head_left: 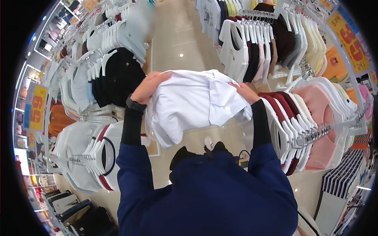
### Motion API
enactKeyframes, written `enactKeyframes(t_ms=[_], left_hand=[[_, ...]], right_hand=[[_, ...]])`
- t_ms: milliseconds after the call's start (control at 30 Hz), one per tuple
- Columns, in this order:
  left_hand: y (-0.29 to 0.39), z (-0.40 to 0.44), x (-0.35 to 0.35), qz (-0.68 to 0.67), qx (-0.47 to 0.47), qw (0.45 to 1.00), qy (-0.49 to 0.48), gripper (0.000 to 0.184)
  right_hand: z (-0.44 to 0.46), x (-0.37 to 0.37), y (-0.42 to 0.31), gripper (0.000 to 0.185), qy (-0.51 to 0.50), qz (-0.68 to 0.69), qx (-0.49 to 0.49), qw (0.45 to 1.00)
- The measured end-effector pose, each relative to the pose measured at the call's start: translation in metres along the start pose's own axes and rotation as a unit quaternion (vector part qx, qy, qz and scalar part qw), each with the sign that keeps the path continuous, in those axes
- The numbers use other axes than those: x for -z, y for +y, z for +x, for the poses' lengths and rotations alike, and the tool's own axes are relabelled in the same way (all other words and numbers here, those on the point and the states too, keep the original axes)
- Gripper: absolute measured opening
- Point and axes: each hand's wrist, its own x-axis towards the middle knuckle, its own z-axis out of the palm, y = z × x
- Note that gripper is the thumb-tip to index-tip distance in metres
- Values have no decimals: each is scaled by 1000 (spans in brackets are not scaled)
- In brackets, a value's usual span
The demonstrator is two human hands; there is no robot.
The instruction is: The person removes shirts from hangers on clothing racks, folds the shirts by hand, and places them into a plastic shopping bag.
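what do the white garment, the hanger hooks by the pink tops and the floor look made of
White garment: soft matte fabric, perhaps cotton, as it sags in loose folds. Hanger hooks: probably polished metal, being thin, silvery and shiny. Floor: glossy and hard-looking, maybe tile, since it reflects bright spots of light.
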Motion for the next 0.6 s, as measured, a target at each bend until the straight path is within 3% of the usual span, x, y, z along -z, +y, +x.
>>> enactKeyframes(t_ms=[100, 200, 267, 433, 600], left_hand=[[-3, 33, 48, 158, -77, 984, 26, 17], [-10, 50, 68, 148, -53, 980, 121, 14], [-28, 64, 76, 127, -60, 984, 111, 18], [-66, 123, 108, 54, -58, 995, 66, 22], [-68, 178, 108, 74, -87, 993, 20, 34]], right_hand=[[7, -3, -23, 46, 4, 188, 52, 981], [22, -8, -46, 51, -25, 372, 103, 922], [31, -19, -69, 52, -32, 446, 122, 886], [105, -23, -99, 45, -82, 483, 140, 860], [179, -36, -125, 45, -32, 453, 175, 874]])
